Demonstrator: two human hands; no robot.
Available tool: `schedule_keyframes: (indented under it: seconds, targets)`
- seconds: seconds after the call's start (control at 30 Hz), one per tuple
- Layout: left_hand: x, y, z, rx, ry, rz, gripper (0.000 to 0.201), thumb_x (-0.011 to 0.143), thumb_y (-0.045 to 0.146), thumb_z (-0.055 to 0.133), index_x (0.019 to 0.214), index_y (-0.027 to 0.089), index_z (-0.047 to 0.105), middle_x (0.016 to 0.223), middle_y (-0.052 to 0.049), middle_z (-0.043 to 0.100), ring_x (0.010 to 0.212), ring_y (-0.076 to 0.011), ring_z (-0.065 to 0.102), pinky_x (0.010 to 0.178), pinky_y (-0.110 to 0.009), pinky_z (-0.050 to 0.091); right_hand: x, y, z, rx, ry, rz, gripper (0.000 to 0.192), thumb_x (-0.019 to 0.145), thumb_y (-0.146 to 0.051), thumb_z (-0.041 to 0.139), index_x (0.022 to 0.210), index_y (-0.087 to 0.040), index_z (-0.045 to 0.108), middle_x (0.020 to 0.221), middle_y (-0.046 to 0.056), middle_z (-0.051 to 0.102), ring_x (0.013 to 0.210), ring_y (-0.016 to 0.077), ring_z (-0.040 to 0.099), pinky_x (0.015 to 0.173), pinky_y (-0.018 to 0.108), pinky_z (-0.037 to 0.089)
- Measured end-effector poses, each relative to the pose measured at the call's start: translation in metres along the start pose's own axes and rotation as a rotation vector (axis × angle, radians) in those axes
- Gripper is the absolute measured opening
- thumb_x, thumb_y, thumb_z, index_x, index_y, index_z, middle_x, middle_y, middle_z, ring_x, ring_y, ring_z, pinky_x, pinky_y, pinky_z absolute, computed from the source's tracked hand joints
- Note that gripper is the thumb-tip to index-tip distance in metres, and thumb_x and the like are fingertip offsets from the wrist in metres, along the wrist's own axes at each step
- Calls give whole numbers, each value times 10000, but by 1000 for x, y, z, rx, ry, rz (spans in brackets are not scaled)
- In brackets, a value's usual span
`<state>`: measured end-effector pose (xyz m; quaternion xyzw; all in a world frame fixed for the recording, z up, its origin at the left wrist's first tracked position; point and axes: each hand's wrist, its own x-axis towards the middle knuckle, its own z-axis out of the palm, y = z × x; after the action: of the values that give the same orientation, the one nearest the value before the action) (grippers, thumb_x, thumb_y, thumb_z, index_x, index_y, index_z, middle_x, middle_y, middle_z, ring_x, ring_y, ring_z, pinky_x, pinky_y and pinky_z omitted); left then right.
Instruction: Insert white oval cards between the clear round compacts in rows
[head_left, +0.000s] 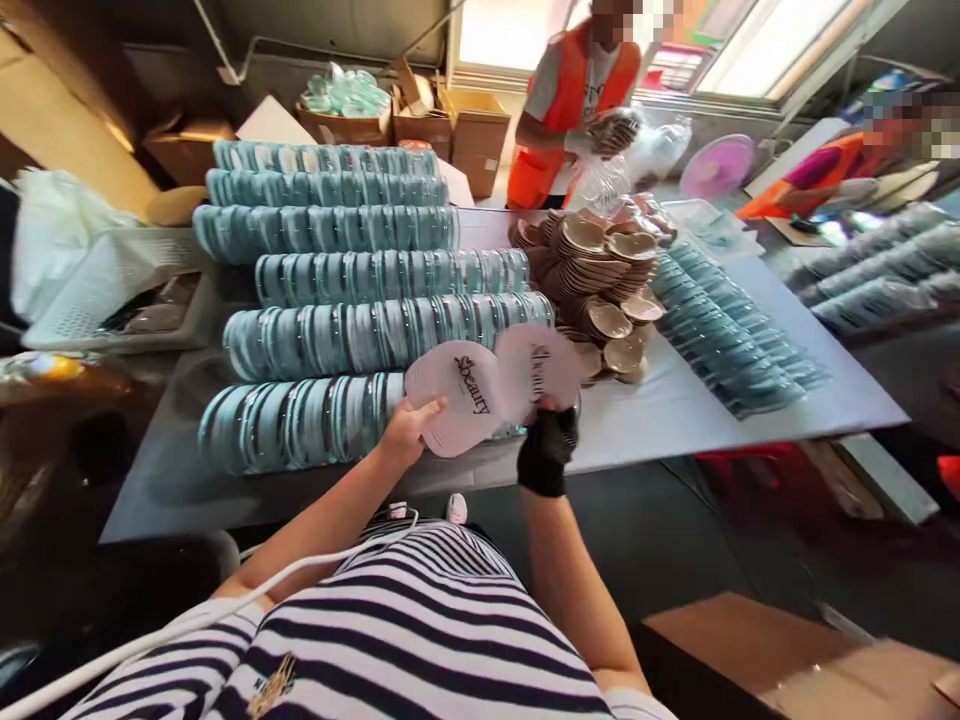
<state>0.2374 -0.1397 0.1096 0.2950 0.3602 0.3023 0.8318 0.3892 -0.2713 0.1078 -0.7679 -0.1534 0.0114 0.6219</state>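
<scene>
My bare left hand [409, 432] is closed on a small stack of pale rounded cards [454, 395] printed with dark lettering that reads "beauty". My right hand [551, 440], in a black glove that leaves fingertips bare, grips a similar pinkish card [534, 370] with the same kind of lettering. The two sets meet or overlap at their inner edges; whether the right hand has one card or several I cannot tell. Both hands are above the near edge of the table, in front of rows of round, teal-edged clear pieces [300, 425].
Brown heart-shaped pieces [607, 320] are piled on the white-covered table [637, 425]. More teal packs [727, 330] lie to the right. A co-worker in an orange vest [577, 90] handles clear plastic across the table. A white basket [120, 290] stands left; cardboard boxes [750, 650] sit lower right.
</scene>
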Motion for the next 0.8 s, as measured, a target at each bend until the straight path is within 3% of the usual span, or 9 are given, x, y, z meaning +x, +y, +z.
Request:
schedule_keyframes:
  seconds: [0.03, 0.1, 0.2, 0.3, 0.4, 0.47, 0.67, 0.8]
  targets:
    - [4, -1, 6, -37, 9, -24, 405, 589, 218, 851, 965, 146, 720, 883, -70, 763, 877, -261, 713, 854, -373, 566, 16, 5, -20, -40, 114, 14, 472, 833, -509, 470, 1083, -138, 622, 972, 115, 692, 790, 191, 626, 653, 302, 505]
    - [16, 0, 26, -99, -8, -95, 346, 682, 194, 782, 1016, 153, 703, 902, -59, 763, 859, -237, 717, 882, -386, 567, 40, 16, -68, -296, 209, -29, 448, 820, -542, 490, 941, -135, 633, 865, 119, 680, 708, 191, 591, 584, 283, 431]
    - [40, -4, 74, -143, -88, -194, 304, 778, 176, 698, 1078, 133, 683, 915, -67, 764, 856, -227, 724, 912, -401, 563, 46, 33, -133, -800, 125, -166, 459, 871, -560, 458, 716, -156, 611, 640, 89, 616, 556, 157, 485, 538, 270, 304]
    - [63, -20, 129, -170, -154, -258, 311, 816, 139, 657, 1125, 122, 669, 857, -58, 763, 914, -229, 724, 968, -397, 540, 36, 45, -166, -1046, -19, -349, 506, 963, -502, 369, 747, -147, 657, 615, 76, 616, 520, 129, 445, 547, 258, 263]
    - [82, -45, 165, -220, -202, -334, 277, 860, 130, 597, 1130, 121, 662, 856, -57, 764, 976, -227, 715, 1016, -407, 514, 35, 49, -168, -1141, -113, -460, 513, 1005, -454, 330, 795, -144, 682, 647, 76, 642, 545, 126, 475, 559, 255, 257]
    - [92, -61, 173, -230, -190, -387, 267, 879, 134, 563, 1130, 124, 655, 907, -71, 766, 1023, -231, 703, 1033, -426, 501, 44, 49, -156, -1183, -184, -441, 498, 1013, -438, 324, 829, -143, 680, 687, 82, 661, 576, 132, 511, 567, 257, 257]
    - [106, -77, 160, -219, -132, -394, 214, 863, 148, 583, 1059, 128, 665, 1014, -100, 754, 1110, -243, 668, 1037, -432, 493, 88, 43, -96, -1285, -611, -168, 374, 1015, -423, 343, 1127, -162, 586, 860, 91, 708, 697, 176, 630, 557, 263, 227]
    - [109, -73, 158, -244, -150, -389, 209, 872, 161, 576, 1060, 138, 666, 1054, -97, 746, 1154, -243, 645, 1041, -431, 490, 96, 38, -92, -1253, -693, -60, 307, 997, -381, 365, 1155, -185, 541, 869, 72, 710, 709, 193, 650, 557, 264, 250]
